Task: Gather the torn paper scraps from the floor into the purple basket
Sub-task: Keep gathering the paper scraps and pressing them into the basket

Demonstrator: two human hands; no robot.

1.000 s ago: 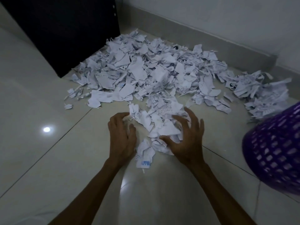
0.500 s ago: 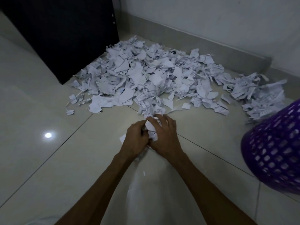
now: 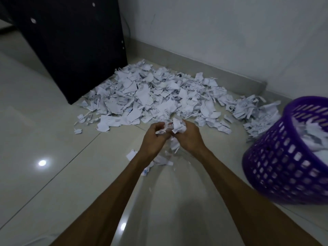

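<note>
- The two hands, spread flat over the near edge of the paper a second ago, have since drawn together and lifted off the floor (image 3: 53, 174) with a bundle of scraps (image 3: 177, 127) pressed between them; one handful looks ready to carry to the basket.
- The left hand (image 3: 153, 139) is curled almost closed, fingertips pinching the left side of the bundle.
- The right hand (image 3: 190, 137) is cupped and mostly closed around the crumpled white wad, which pokes up above the fingers.
- A few dropped pieces (image 3: 159, 161) lie on the tiles just under the wrists.
- The main pile of torn paper (image 3: 150, 100) spreads along the wall beside a dark cabinet (image 3: 71, 47), mostly ungathered.
- The purple basket (image 3: 276, 167) stands to the right, tilted, with paper already inside.
</note>
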